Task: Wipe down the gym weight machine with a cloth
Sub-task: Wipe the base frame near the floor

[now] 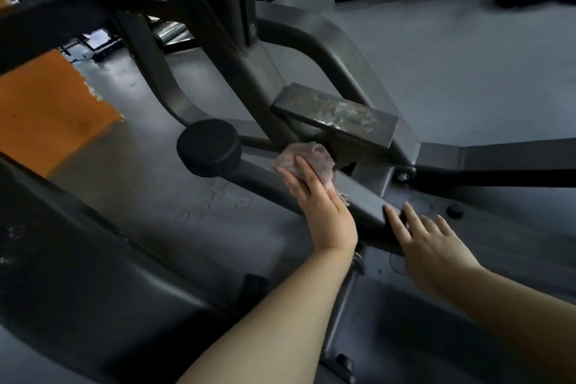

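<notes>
Two bare forearms reach forward from the bottom edge toward the low frame of a dark grey weight machine (314, 37). On the left, the left hand (321, 199) lies flat on a pale pink cloth (307, 159), fingers straight, pressing it onto a sloping bar (367, 206) of the frame. Whether the thumb tucks round the cloth cannot be told. That cloth sits bunched just below a scuffed, dusty block (336, 117), touching or nearly touching its underside. A round black end cap (208, 145) juts out just left of the cloth.

To the right, the right hand (433, 243) rests on the same bar, fingers spread and straight, holding nothing; it looks like a brace.

Much seems left to wipe: the block's top shows pale smears.

Risks, as judged from this view: with only a flat palm on it, the bunched cloth could slide out from under the hand and drop to the grey floor (467, 72). Pushing further up the bar could jam fingertips into the narrow gap under the block. A bolt (403, 177) just right of the cloth could snag its frayed edge. Motion blur hides finer detail.
</notes>
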`<state>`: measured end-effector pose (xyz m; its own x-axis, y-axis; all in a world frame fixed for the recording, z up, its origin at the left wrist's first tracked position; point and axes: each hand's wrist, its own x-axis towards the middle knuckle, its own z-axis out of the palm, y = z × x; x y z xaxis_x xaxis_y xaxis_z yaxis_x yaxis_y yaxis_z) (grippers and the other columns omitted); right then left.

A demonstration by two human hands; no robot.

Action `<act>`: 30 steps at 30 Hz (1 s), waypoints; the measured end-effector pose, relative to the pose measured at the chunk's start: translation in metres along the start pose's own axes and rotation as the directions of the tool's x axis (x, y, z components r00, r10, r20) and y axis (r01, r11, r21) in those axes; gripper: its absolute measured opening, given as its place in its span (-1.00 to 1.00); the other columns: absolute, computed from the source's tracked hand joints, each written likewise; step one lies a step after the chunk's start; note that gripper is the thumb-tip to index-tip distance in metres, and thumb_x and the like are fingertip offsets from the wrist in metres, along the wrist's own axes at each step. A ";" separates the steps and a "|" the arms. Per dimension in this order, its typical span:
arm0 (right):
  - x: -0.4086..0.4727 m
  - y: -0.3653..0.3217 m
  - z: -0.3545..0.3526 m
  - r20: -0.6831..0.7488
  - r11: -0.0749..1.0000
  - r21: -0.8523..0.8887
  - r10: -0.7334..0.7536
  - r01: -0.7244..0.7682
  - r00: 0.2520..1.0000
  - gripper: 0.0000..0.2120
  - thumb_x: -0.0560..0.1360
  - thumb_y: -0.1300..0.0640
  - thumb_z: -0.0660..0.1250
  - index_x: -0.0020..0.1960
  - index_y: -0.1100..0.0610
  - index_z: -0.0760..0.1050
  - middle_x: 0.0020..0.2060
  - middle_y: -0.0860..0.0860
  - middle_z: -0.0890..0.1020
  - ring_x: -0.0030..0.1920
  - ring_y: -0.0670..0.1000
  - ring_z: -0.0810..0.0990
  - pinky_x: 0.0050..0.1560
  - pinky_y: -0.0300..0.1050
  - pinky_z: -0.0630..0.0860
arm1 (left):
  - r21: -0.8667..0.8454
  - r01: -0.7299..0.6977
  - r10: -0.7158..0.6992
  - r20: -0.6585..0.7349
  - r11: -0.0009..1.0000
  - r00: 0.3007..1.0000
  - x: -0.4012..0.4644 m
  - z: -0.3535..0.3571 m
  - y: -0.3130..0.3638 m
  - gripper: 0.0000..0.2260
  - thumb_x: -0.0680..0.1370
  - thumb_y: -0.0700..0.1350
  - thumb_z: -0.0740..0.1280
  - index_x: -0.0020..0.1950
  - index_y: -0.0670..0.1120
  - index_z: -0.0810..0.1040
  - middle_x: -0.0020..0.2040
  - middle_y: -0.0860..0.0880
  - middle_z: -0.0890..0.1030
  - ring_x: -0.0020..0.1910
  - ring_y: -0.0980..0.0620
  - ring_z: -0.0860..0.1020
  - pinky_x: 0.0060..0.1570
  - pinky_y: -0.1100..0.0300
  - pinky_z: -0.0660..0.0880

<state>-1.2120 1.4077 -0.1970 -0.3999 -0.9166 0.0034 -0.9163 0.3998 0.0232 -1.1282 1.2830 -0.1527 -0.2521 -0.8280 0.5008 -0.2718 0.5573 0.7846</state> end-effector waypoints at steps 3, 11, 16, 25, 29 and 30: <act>0.004 0.000 0.010 0.090 0.999 0.026 0.023 -0.026 0.996 0.15 0.02 0.16 0.55 0.49 0.20 0.05 0.18 0.36 0.53 0.00 0.34 0.62 -0.02 0.23 0.57 | -0.009 0.116 -0.116 -0.004 0.993 0.993 -0.007 0.011 0.005 -0.55 0.63 0.11 -0.09 0.45 0.01 -0.18 0.51 -0.13 -0.26 0.53 -0.14 -0.14 0.46 0.13 -0.04; -0.009 0.001 0.008 0.057 0.995 0.095 0.018 -0.023 0.998 -0.07 0.49 0.06 0.26 0.37 0.14 -0.49 0.49 0.33 0.04 0.45 0.29 0.21 0.43 0.15 0.18 | 0.240 0.251 -0.295 0.173 0.938 0.940 -0.035 0.027 0.010 -0.35 0.60 0.14 0.07 0.54 -0.16 -0.11 0.50 -0.34 -0.24 0.50 -0.32 -0.12 0.45 -0.04 -0.06; -0.020 0.009 0.007 0.135 0.999 0.030 0.014 -0.018 0.991 -0.18 0.58 0.10 0.09 0.26 0.13 -0.63 0.53 0.19 -0.21 0.53 0.16 -0.03 0.48 0.07 -0.03 | 0.316 0.379 -0.471 0.305 0.870 0.827 -0.045 0.034 0.012 -0.37 0.64 0.01 0.13 0.54 0.00 -0.22 0.46 -0.23 -0.44 0.50 -0.18 -0.29 0.45 0.06 -0.15; -0.041 0.035 0.024 0.144 0.998 -0.059 0.000 0.009 0.990 -0.06 -0.16 0.17 0.63 0.20 0.40 0.52 0.16 0.29 0.58 0.11 0.26 0.61 -0.03 0.36 0.52 | 0.216 0.579 -0.618 0.265 0.786 0.740 -0.062 0.054 0.029 -0.35 0.65 -0.03 0.12 0.53 -0.12 -0.27 0.49 -0.23 -0.37 0.52 -0.15 -0.16 0.42 0.14 -0.16; -0.050 0.043 0.018 0.139 0.993 -0.104 -0.042 0.056 0.989 -0.08 0.04 0.10 0.62 0.30 0.41 0.41 0.28 0.31 0.48 0.25 0.29 0.51 0.09 0.42 0.42 | 0.138 0.679 -0.689 0.239 0.721 0.684 -0.072 0.064 0.037 -0.31 0.65 -0.04 0.11 0.49 -0.20 -0.36 0.48 -0.25 -0.38 0.52 -0.10 -0.20 0.32 0.32 -0.20; -0.053 0.042 0.012 0.169 0.990 -0.124 -0.051 0.073 0.984 -0.07 0.23 0.04 0.54 0.43 0.39 0.22 0.41 0.30 0.32 0.39 0.27 0.36 0.23 0.41 0.30 | 0.131 0.684 -0.694 0.223 0.718 0.685 -0.074 0.066 0.037 -0.31 0.65 -0.04 0.12 0.49 -0.20 -0.36 0.48 -0.24 -0.38 0.52 -0.11 -0.20 0.34 0.30 -0.17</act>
<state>-1.2299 1.4731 -0.2077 -0.3504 -0.9217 -0.1663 -0.9331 0.3283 0.1468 -1.1811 1.3686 -0.1848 -0.1909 -0.9401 -0.2826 -0.4893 -0.1584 0.8576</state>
